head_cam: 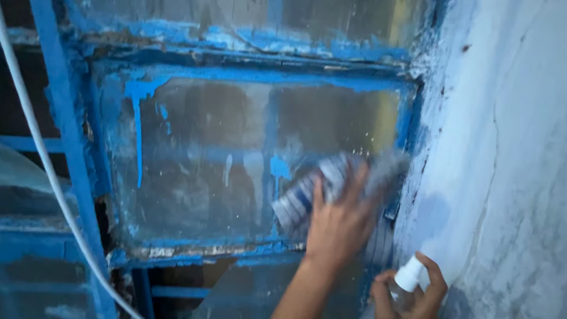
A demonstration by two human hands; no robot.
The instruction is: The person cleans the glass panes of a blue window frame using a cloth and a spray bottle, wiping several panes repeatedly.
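Note:
My left hand presses a blue-and-white striped cloth flat against the lower right part of a dirty glass pane; the cloth is blurred by motion. Low at the right, my right hand grips a spray bottle with a white nozzle, held just in front of the wall. The pane sits in a blue painted window frame and has blue paint drips and smears on it.
A pale, paint-streaked wall borders the window on the right. A white cable runs diagonally down the left side past a blue upright bar. More glass panes lie above and below.

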